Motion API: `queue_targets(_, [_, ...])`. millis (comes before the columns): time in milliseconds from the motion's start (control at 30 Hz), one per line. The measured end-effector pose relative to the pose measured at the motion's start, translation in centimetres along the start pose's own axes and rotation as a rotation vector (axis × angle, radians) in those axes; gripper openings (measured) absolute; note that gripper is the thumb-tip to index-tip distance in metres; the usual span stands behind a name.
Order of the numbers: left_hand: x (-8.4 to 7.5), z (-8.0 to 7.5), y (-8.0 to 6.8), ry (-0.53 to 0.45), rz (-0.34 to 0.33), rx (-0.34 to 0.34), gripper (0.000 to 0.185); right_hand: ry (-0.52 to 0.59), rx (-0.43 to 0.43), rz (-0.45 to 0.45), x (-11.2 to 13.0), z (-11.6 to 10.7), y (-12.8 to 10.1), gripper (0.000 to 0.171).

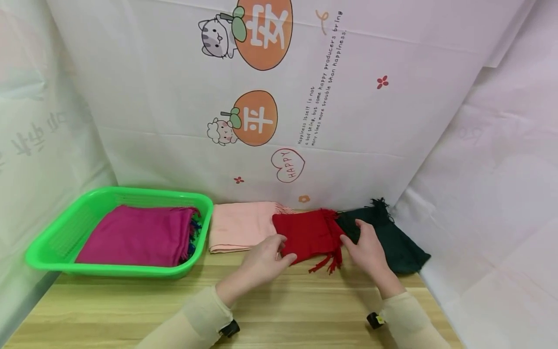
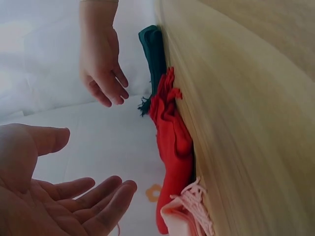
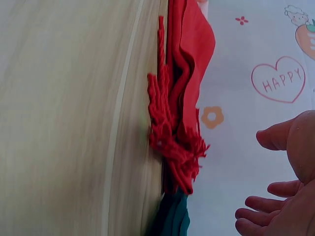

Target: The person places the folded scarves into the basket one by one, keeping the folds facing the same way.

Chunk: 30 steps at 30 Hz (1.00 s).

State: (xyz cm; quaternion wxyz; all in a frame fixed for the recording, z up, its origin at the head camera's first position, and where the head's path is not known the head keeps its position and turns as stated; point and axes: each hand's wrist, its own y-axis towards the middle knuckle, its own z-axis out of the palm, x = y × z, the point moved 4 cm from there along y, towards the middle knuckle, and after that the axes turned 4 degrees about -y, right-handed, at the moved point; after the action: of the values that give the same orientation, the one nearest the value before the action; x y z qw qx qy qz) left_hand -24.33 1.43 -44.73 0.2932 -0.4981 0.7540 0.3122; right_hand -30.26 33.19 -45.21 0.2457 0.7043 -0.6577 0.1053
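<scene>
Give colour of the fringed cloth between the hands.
The cloth is red all over, fringe included; the head view shows it best.

On my head feed I get only a blue-and-green fringe [image 1: 193, 233]; whatever it belongs to is hidden under the magenta cloth [image 1: 135, 235]. The red cloth [image 1: 305, 232] hides part of the pink cloth [image 1: 244, 225], and the left grip [image 1: 259, 264] blocks some too. The upper orange print [image 1: 265, 34] is cropped, and I can't read the faint lettering [image 1: 32, 140]. Each wrist view cuts off its own grip; the right grip [image 1: 368, 249] also masks some dark green cloth [image 1: 394, 242] from overhead.
</scene>
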Motion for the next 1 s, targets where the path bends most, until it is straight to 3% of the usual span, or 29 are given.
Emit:
queue_targets(533, [-1.3, 3.2, 1.0, -0.143, -0.009, 0.079, 0.056, -0.061, 0.012, 0.074, -3.7, -1.6, 0.8, 0.081])
queue_targets(1000, [-1.9, 7.4, 2.2, -0.323, -0.070, 0.144, 0.061, -0.114, 0.038, 0.123, -7.4, -2.8, 1.5, 0.082])
